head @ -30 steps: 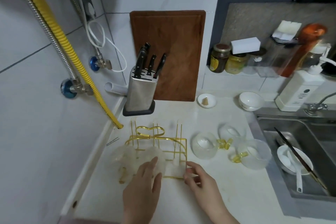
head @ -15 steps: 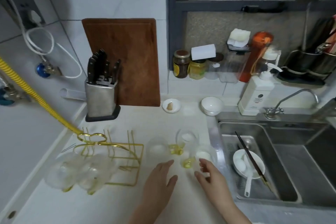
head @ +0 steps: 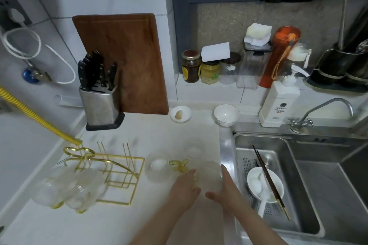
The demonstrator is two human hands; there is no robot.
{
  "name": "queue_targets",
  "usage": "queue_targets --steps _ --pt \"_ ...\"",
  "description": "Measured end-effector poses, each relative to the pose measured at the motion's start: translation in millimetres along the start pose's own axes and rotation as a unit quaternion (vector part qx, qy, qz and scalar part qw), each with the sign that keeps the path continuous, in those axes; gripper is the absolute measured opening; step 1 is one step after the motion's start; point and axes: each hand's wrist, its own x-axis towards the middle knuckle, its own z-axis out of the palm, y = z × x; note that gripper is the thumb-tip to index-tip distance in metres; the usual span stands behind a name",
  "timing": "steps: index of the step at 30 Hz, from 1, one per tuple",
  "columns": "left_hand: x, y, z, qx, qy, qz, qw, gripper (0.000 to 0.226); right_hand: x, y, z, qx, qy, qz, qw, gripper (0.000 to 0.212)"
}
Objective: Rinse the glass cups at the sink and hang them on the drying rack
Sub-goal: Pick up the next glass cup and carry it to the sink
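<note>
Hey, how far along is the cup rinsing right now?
Two glass cups already hang on the gold drying rack. The left hand and right hand are closing around a third cup beside the sink. Two more cups wait on the counter, still to be rinsed and hung.

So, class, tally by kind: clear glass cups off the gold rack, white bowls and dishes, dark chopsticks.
Clear glass cups with yellow handles, off the gold wire rack: 3
White ceramic bowls and dishes: 3
Dark chopsticks: 2
Total: 8
</note>
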Motion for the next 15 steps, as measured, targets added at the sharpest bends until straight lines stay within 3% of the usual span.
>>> queue_targets --steps 4,8,12,15 --pt "7 2 0 -0.026 -0.002 -0.004 1.0 0.067 3 13 7 0.03 0.012 -0.003 0.999 0.089" --pt "0 7 5 -0.032 0.009 0.043 0.999 0.066 -12 27 5 0.08 0.051 0.008 0.995 0.101" --pt "-7 30 3 -0.035 0.011 0.136 0.99 0.094 -38 17 -17 0.105 0.118 -0.008 0.987 0.097" --pt "-7 54 4 -0.045 0.021 0.193 0.98 0.079 -58 7 -39 0.089 0.181 -0.024 0.979 0.095"
